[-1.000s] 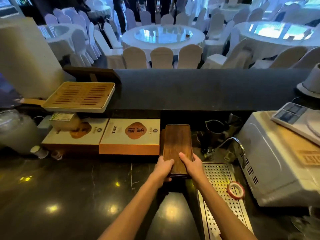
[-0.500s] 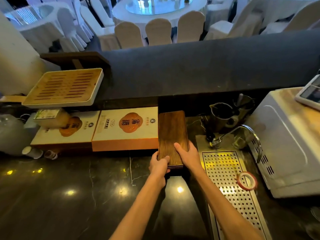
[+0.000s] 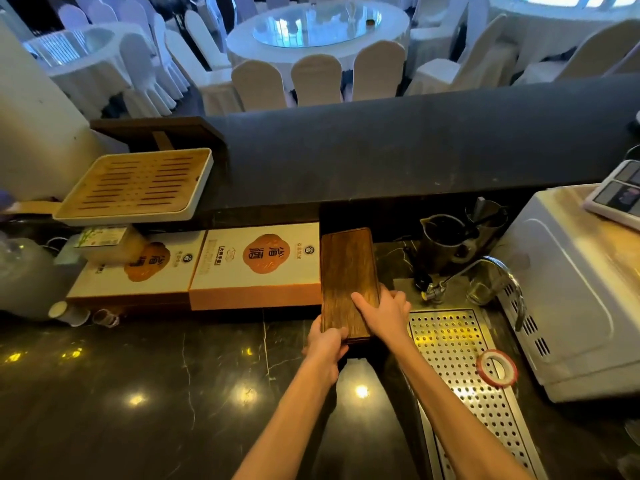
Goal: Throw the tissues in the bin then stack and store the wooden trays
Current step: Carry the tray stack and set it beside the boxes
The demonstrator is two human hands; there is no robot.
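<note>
A stack of dark wooden trays (image 3: 348, 271) lies lengthwise on the black marble counter (image 3: 138, 393), pushed against an orange and white box (image 3: 256, 268). My left hand (image 3: 325, 344) grips the stack's near left corner. My right hand (image 3: 382, 311) rests on its top and right side near the front. No tissues or bin are in view.
A slatted bamboo tray (image 3: 136, 185) sits raised at the left above a second box (image 3: 138, 268). A perforated metal drain tray (image 3: 460, 368) with a roll of red tape (image 3: 497, 368) lies to the right, beside a faucet (image 3: 485, 271), dark pitchers (image 3: 443, 240) and a white appliance (image 3: 575, 292).
The stack has slid a little farther back along the box. My right hand has shifted forward along the top and right edge. The camera has tilted.
</note>
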